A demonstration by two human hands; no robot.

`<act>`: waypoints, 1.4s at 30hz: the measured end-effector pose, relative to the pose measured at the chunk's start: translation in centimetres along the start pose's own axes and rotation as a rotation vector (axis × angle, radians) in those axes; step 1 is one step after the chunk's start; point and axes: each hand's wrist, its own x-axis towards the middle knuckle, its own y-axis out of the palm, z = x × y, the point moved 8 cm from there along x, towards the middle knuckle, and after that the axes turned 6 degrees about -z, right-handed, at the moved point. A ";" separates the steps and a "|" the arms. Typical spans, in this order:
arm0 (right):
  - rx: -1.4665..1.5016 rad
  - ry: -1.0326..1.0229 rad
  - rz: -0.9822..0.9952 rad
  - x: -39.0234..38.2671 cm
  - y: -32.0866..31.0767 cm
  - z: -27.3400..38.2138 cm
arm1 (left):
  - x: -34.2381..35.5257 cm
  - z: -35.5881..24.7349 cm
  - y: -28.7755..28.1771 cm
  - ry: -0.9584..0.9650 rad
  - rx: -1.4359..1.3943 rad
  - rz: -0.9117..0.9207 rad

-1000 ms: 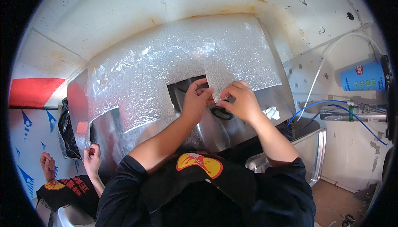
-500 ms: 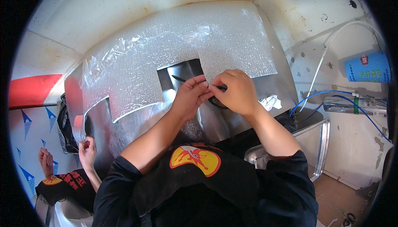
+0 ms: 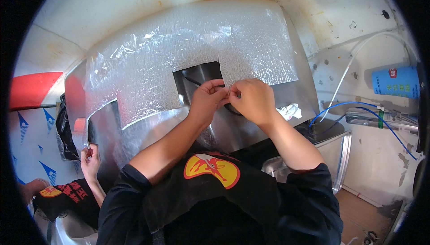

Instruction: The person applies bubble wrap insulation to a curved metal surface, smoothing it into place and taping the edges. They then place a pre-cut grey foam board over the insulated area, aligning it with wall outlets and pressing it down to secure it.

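Observation:
My left hand (image 3: pixel 207 102) and my right hand (image 3: pixel 254 101) meet over the silver bubble-foil sheet (image 3: pixel 148 77), fingertips pinched together at its cut edge. What lies between the fingertips is too small to make out. A thin black object (image 3: pixel 192 81) sticks out beyond my left fingers, and a dark curved piece (image 3: pixel 233 110) shows below my right hand; I cannot tell whether they are one thing. Just behind my fingers, a rectangular cut-out in the foil bares dark, shiny metal (image 3: pixel 195 74). The foil covers much of a smooth metal surface (image 3: pixel 284 96).
At the left a co-worker's hand (image 3: pixel 90 157) holds the foil's hanging edge by a roll of tape (image 3: pixel 79 126). Crumpled white tissue (image 3: pixel 290 111) lies right of my hand. A metal tray (image 3: pixel 342 160), blue tubing (image 3: pixel 340 106) and a blue container (image 3: pixel 396 83) are at the right.
My right fingers have curled in closer, and less of the black object shows between my hands. The co-worker's other hand has dropped lower. The view has shifted slightly.

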 end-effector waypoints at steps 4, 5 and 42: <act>-0.023 0.053 0.027 -0.1 -0.1 0.1 | 0.2 0.1 0.0 0.019 0.005 -0.006; -0.034 0.062 0.027 0.0 -0.1 0.1 | 0.2 0.0 0.0 0.027 0.016 -0.019; 0.243 -0.084 -0.088 1.7 -0.8 0.4 | 0.7 -1.8 0.9 0.170 0.018 0.074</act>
